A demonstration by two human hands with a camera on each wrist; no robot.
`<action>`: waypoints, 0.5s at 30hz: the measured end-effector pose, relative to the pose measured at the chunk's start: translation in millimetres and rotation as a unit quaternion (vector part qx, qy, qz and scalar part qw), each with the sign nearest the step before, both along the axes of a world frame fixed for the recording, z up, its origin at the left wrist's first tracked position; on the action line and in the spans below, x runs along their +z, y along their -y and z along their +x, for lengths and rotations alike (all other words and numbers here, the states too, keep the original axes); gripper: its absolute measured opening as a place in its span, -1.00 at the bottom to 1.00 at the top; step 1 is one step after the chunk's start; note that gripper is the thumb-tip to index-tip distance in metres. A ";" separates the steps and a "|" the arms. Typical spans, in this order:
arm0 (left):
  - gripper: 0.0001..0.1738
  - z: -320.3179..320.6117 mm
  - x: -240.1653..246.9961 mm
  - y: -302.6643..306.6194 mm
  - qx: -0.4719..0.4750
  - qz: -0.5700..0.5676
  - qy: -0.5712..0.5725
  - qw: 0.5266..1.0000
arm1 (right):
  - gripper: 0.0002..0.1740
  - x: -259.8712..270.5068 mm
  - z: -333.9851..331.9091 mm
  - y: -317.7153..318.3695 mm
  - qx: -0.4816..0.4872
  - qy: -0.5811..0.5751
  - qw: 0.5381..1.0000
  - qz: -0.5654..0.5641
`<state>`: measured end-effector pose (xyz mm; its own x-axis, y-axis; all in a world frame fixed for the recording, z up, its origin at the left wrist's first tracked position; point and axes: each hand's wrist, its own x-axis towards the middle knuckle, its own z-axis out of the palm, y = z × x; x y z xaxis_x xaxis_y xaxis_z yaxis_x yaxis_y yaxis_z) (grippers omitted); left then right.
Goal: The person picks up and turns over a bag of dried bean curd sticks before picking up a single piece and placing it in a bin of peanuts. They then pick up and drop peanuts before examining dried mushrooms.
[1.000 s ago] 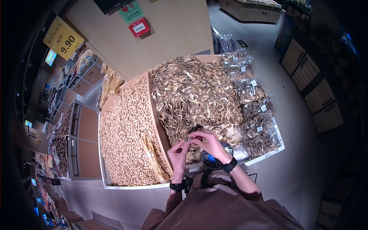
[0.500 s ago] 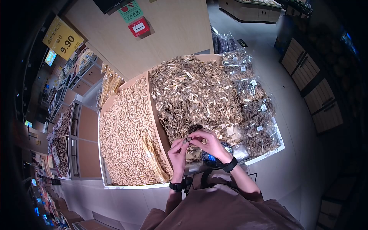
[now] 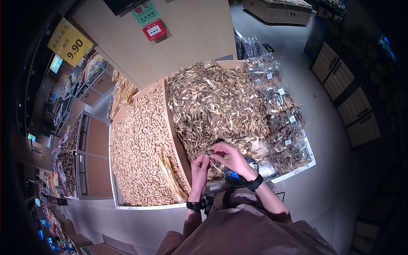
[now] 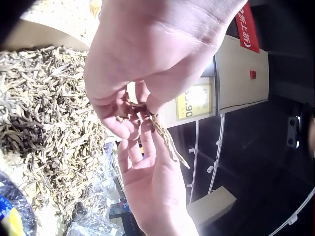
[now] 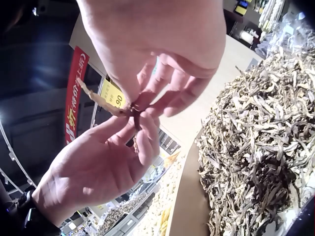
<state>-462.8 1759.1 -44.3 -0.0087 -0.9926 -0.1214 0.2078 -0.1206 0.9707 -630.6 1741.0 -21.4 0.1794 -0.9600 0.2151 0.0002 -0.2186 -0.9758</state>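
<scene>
Both hands meet over the near edge of a heap of dried mushrooms (image 3: pixel 216 97). My left hand (image 3: pixel 199 173) pinches a dried mushroom between thumb and fingers. From the other side, my right hand (image 3: pixel 234 161) pinches the same piece, fingertips against those of the left. In the left wrist view the mushroom's long, pale, wrinkled stem (image 4: pixel 166 140) sticks out past the fingers. The right wrist view shows that thin stem (image 5: pixel 101 101) pointing up and left, while the darker end is mostly hidden by the fingertips.
Left of a cardboard divider (image 3: pixel 170 123) lies a bin of unshelled peanuts (image 3: pixel 140 127), with a bag of yellow sticks (image 3: pixel 170 176) on it. Labelled clear bags of dried mushrooms (image 3: pixel 280 100) line the right edge. A dark round object (image 3: pixel 235 177) with blue markings sits below the right hand.
My left hand has turned a little and its fingers have shifted on the mushroom. A pale stem now shows below the fingers. The right hand has stayed nearly in place.
</scene>
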 end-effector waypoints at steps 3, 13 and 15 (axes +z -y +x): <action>-0.80 0.6 -0.6 1.7 -0.069 0.107 -0.079 0.989 | -0.74 -10.8 0.0 3.3 -0.005 -0.028 0.999 0.035; -0.81 23.8 -89.7 17.4 -0.048 0.260 -0.264 0.928 | -0.51 -47.7 -9.9 -3.2 0.041 -0.240 0.962 0.121; -0.85 28.2 -104.3 24.4 -0.022 0.276 -0.248 0.928 | -0.50 -60.5 -9.6 -2.9 0.040 -0.228 0.965 0.123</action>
<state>-434.6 1734.8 -148.6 -0.2390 -0.7775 -0.5817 0.5953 -0.5906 0.5448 -640.2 1743.8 -81.9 0.2775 -0.9509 -0.1367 -0.4337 0.0029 -0.9011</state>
